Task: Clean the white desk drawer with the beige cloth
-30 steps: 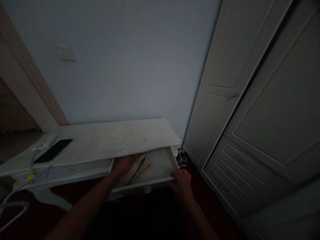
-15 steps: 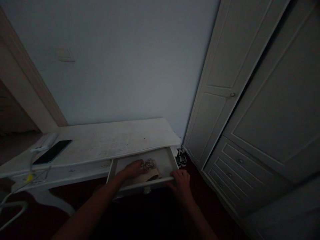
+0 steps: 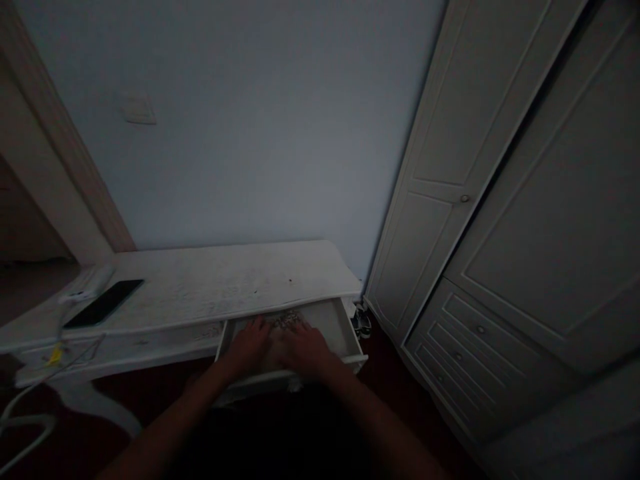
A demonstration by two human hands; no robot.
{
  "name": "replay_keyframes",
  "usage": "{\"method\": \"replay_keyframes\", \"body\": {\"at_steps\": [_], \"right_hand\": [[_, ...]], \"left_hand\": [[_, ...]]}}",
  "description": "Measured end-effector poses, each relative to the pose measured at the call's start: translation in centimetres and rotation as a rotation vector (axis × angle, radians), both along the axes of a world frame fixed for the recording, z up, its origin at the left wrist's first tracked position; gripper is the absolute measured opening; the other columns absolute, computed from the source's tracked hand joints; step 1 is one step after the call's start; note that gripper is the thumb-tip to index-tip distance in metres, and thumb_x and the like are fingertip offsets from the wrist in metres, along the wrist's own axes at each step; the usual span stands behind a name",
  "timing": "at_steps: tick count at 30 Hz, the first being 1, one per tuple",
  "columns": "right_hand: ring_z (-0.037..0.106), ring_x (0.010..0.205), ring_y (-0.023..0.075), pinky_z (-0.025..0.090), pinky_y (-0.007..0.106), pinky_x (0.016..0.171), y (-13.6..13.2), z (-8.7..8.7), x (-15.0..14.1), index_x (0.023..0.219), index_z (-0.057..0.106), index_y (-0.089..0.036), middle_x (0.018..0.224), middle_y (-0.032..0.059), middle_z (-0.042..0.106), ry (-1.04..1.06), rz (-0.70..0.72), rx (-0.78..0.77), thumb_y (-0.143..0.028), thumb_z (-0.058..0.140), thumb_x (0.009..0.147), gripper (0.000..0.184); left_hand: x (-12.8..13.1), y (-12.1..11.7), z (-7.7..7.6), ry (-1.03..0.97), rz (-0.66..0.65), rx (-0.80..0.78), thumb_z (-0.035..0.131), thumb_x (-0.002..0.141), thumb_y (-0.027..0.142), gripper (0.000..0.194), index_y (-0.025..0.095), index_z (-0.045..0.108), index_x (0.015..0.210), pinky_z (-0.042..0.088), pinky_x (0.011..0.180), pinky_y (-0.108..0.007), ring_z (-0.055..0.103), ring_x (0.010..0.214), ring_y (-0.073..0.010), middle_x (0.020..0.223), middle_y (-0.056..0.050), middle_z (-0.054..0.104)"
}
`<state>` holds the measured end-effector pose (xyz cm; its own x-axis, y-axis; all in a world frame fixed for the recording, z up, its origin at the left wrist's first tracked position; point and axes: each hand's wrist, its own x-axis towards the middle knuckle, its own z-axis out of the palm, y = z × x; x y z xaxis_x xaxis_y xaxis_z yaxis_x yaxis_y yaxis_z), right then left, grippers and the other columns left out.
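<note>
A white drawer [image 3: 327, 323] is pulled out from the desk. Inside lies a beige, soft-looking item [image 3: 273, 353] with a patterned, beaded-looking patch at its far end; its exact kind is hard to make out in the dim light. My left hand [image 3: 251, 343] rests on the left side of this item, fingers stretched forward and open. On its right side lies my right hand [image 3: 305, 347], also open with the fingers laid out over it. Between and beneath the hands, much of the item is covered.
The white desk [image 3: 240, 277] stands against a pale wall, with a dark phone [image 3: 105, 303] and a white device [image 3: 90, 283] at its left end. A cable [image 3: 30, 387] hangs there. Black-and-white shoes [image 3: 363, 321] sit on the red floor beside the wardrobe [image 3: 420, 260].
My right hand has left the drawer's front right corner and moved left onto the beige item. The item was turned and shifted within the drawer; my left hand now lies flatter on it.
</note>
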<state>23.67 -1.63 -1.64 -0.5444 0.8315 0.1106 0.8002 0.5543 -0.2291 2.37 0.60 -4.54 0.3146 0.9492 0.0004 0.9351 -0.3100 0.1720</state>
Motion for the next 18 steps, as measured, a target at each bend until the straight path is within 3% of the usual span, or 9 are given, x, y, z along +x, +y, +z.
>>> {"method": "replay_keyframes", "body": {"at_steps": [3,5,8,11,13,16,18], "right_hand": [[0.066,0.116,0.0363,0.053,0.054,0.094,3.1,-0.5,-3.7,0.13,0.065,-0.027,0.127,0.0142,0.069,-0.131,0.084,-0.199,-0.059,0.065,0.09,0.051],[0.067,0.116,0.0385,0.052,0.06,0.094,3.8,-1.0,-5.2,0.131,0.065,-0.027,0.127,0.0161,0.07,-0.138,0.078,-0.216,-0.06,0.064,0.089,0.053],[0.062,0.124,0.0409,0.044,0.069,0.101,3.4,-1.7,-5.7,0.137,0.061,-0.024,0.131,0.0203,0.068,-0.129,0.064,-0.192,-0.06,0.065,0.087,0.061],[0.044,0.143,0.043,0.032,0.074,0.109,3.6,-2.4,-4.6,0.151,0.048,-0.025,0.151,0.0239,0.052,-0.131,0.005,-0.177,-0.061,0.072,0.081,0.082],[0.031,0.152,0.0418,0.024,0.073,0.113,4.5,-2.7,-2.9,0.156,0.042,-0.029,0.162,0.0218,0.04,-0.131,-0.106,-0.176,-0.059,0.074,0.081,0.087],[0.023,0.154,0.043,0.018,0.074,0.115,6.6,-2.6,0.4,0.159,0.037,-0.032,0.168,0.0187,0.029,-0.124,-0.295,-0.161,-0.062,0.064,0.089,0.081],[0.024,0.153,0.0454,0.021,0.071,0.115,7.8,-2.4,2.5,0.161,0.036,-0.027,0.168,0.0206,0.027,-0.118,-0.391,-0.15,-0.068,0.057,0.091,0.083]], "left_hand": [[-2.0,-1.9,-0.1,-0.06,-0.068,0.103,0.037,0.103,0.03,0.033,0.021,0.065,0.118,0.046,0.101,-0.043,0.058,0.116,-0.0285,0.125,-0.014,0.062],[-3.0,-2.8,-0.1,-0.151,-0.076,0.138,0.035,0.104,0.035,0.036,0.02,0.064,0.119,0.045,0.103,-0.043,0.059,0.114,-0.0276,0.123,-0.014,0.063],[-3.3,-4.0,0.6,-0.241,-0.073,0.048,0.034,0.105,0.041,0.038,0.021,0.065,0.112,0.048,0.093,-0.037,0.064,0.103,-0.0245,0.112,-0.01,0.068],[-2.8,-5.0,1.8,-0.246,-0.124,-0.059,0.033,0.106,0.048,0.043,0.022,0.067,0.101,0.047,0.083,-0.033,0.068,0.094,-0.0223,0.101,-0.006,0.072],[-2.6,-5.6,2.3,-0.209,-0.198,-0.121,0.045,0.101,0.056,0.04,0.024,0.069,0.104,0.048,0.084,-0.033,0.069,0.096,-0.0238,0.103,-0.004,0.074],[-2.8,-6.2,2.0,-0.104,-0.296,-0.166,0.064,0.09,0.058,0.044,0.027,0.069,0.119,0.049,0.093,-0.038,0.069,0.108,-0.0301,0.117,-0.007,0.075],[-3.0,-6.2,1.3,-0.046,-0.314,-0.148,0.062,0.093,0.05,0.04,0.027,0.068,0.124,0.049,0.098,-0.042,0.068,0.113,-0.0325,0.121,-0.011,0.074]]}}
